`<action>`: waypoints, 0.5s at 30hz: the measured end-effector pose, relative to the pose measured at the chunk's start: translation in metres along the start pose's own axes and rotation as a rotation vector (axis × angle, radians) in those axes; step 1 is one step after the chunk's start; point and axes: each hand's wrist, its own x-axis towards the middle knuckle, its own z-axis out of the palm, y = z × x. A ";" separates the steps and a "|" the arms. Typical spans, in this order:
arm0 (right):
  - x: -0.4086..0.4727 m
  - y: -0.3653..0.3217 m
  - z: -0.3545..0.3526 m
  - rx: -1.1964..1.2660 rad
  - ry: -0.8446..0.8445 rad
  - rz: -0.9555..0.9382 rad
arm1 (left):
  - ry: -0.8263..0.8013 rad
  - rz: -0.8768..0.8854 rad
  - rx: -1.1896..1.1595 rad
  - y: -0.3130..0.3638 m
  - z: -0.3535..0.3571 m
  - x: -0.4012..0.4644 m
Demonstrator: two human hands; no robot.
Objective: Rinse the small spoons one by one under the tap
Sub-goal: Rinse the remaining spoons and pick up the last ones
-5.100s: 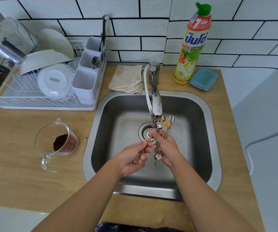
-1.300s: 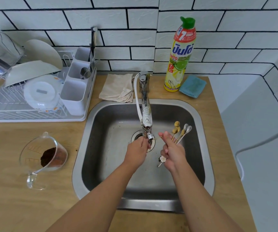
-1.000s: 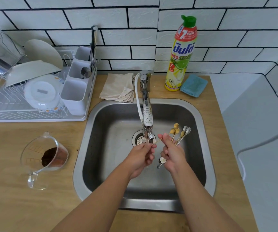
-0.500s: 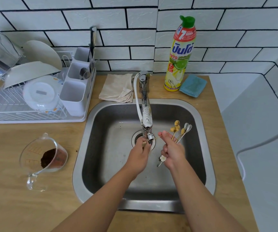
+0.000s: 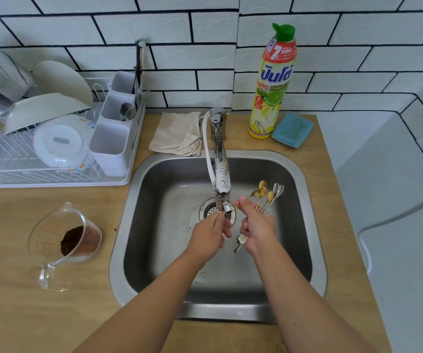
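Over the steel sink point(image 5: 314, 225), my right hand point(image 5: 256, 228) grips a bunch of several small gold and silver spoons point(image 5: 269, 194), bowls fanned up and to the right, a flower-shaped handle end point(image 5: 242, 239) poking out below the fist. My left hand point(image 5: 210, 235) sits right under the tap spout point(image 5: 227, 207), fingers curled round one thin spoon whose bowl is hidden by the hand. A thin gold stem runs between the two hands by the nozzle. Whether water is running cannot be seen.
A dish rack point(image 5: 52, 171) with plates and a cutlery caddy stands at back left. A glass jug with brown powder point(image 5: 72, 240) sits left of the sink. Behind the sink lie a beige cloth point(image 5: 177, 135), a dish soap bottle point(image 5: 272, 82) and a blue sponge point(image 5: 293, 129).
My left hand has kept working a single spoon under the nozzle with small shifts; the right hand holds the bunch in about the same place.
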 end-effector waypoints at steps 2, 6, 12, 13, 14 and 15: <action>-0.001 0.001 0.001 0.016 -0.009 0.000 | 0.022 -0.004 -0.027 -0.001 -0.002 -0.001; -0.003 0.004 0.005 -0.001 -0.013 0.005 | -0.009 -0.073 -0.141 0.003 -0.007 -0.002; -0.001 0.002 0.001 0.016 -0.010 0.011 | -0.213 -0.077 -0.206 0.002 -0.013 -0.007; -0.001 0.002 0.001 0.003 -0.016 0.014 | -0.182 -0.082 -0.179 0.004 -0.015 -0.007; -0.003 0.004 0.001 -0.012 -0.035 0.026 | -0.145 -0.084 -0.148 0.005 -0.015 -0.007; -0.006 0.006 0.003 -0.033 -0.068 0.048 | -0.116 -0.085 -0.135 0.007 -0.016 -0.007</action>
